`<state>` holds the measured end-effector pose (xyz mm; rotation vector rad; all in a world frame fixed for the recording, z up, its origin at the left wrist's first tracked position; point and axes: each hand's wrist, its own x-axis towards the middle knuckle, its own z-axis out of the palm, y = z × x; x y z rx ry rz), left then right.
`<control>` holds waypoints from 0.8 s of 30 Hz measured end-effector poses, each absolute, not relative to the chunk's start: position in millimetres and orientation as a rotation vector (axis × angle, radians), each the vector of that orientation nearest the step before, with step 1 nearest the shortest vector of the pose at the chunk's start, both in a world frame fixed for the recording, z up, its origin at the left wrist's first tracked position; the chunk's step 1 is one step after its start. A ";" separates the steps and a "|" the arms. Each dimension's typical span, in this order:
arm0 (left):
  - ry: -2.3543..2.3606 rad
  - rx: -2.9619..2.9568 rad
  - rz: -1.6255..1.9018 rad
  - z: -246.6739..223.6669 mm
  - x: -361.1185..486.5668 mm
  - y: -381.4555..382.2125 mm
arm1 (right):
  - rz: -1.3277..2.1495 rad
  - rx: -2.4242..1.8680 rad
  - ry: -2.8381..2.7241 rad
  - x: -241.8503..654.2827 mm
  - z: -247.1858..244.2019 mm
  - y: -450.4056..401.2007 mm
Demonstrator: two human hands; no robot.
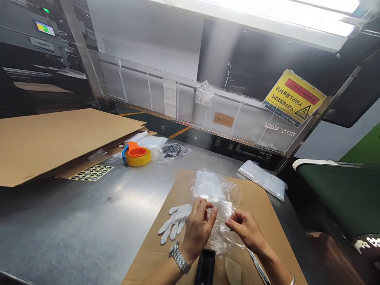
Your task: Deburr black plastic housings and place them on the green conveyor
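Strong white light comes from the long lamp (267, 16) overhead at upper right, its brightest part burnt out. It lays a pale sheen on the steel table (133, 202) to my left and small sharp glints on the clear plastic (218, 239) by my left hand (197, 225) and right hand (246, 227), so I can hardly trace its edges. A hazy streak brightens the dark panel (255, 59). At upper left the dim machinery (18, 23) looks soft, and wide-angle stretching shows toward the edges.
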<state>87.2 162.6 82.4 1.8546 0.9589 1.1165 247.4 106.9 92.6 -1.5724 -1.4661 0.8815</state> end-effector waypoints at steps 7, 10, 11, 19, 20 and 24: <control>0.898 1.901 0.999 58.2 81.5 144.0 | 0.738 -1.655 -1.625 226.9 90.6 97.2; 1.041 1.959 1.079 49.6 71.0 140.7 | 0.644 -1.706 -1.609 225.1 86.0 97.0; 1.077 1.998 1.109 47.8 67.5 138.5 | 0.602 -1.722 -1.616 222.8 84.9 96.7; 1.129 2.397 1.110 35.8 40.1 135.7 | 0.365 -1.780 -1.832 184.4 86.2 72.1; 1.194 2.400 1.111 32.1 33.9 138.7 | 0.340 -1.828 -1.822 181.7 80.4 64.7; 1.389 2.389 1.045 13.6 10.9 142.7 | 0.211 -2.073 -1.802 173.3 32.6 28.1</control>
